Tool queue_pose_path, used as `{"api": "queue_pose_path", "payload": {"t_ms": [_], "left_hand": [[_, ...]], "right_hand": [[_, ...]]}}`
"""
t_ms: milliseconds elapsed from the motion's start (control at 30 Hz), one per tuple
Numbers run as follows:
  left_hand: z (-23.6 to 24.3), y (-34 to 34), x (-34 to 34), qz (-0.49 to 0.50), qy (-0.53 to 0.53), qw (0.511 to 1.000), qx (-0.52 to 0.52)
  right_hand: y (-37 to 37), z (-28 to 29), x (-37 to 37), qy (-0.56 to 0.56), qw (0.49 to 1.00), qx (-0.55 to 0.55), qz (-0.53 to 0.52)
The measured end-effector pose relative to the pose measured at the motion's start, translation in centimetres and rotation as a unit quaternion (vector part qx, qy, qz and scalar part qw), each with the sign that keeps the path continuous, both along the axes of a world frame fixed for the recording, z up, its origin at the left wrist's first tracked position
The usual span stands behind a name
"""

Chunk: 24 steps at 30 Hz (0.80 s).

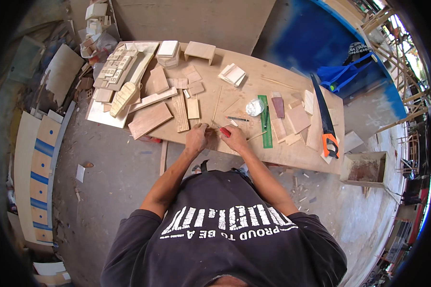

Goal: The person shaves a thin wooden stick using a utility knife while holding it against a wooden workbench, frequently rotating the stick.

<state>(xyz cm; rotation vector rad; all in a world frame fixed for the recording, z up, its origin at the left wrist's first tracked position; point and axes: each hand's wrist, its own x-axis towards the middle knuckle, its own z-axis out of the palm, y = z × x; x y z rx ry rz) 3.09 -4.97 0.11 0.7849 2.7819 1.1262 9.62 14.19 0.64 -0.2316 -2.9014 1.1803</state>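
At the near edge of the wooden table, my left hand (196, 137) is closed, fingertips pressed together at a thin sliver by the tabletop; what they pinch is too small to make out. Just to its right, my right hand (234, 138) grips a small red-handled tool (225, 132), its tip pointing toward the left hand. The tool's working end is too fine to tell. Beyond the hands lie a thin wooden stick (217, 103) and a dark pencil (237, 118). A green ruler (267, 129) and a round whitish container (255, 107) are right of them.
Wood blocks and boards (151, 120) crowd the table's left side, near a layered wooden model (116, 71). At the right lies a handsaw (326, 119) with an orange handle (330, 145), beside wood offcuts (299, 119). An open box (366, 170) stands off the right edge.
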Motion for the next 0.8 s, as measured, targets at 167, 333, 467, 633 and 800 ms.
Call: {"api": "queue_pose_path", "payload": {"t_ms": [167,333,467,633,800], "left_hand": [[0.6,-0.3,-0.1,-0.010,-0.034,0.999,-0.010],[0.2,-0.5,-0.2,-0.012,-0.020,1.000,0.007],[0.3,-0.6,0.0,-0.019,-0.040,0.999,0.023],[0.3,-0.8,0.9,-0.024,-0.041,0.999,0.006],[0.0,-0.4,1.2,-0.002,-0.003,1.000,0.008]], "right_hand": [[-1.0,0.2,0.2,0.025,0.999,0.019,0.023],[-1.5,1.0,-0.1,0.004,0.999,0.041,0.032],[-0.9,0.8,-0.9,0.028,0.998,0.041,0.039],[-1.1,1.1,-1.2,0.022,0.990,0.095,0.102],[-1.6,1.0,-1.1,0.043,0.992,0.090,0.075]]}}
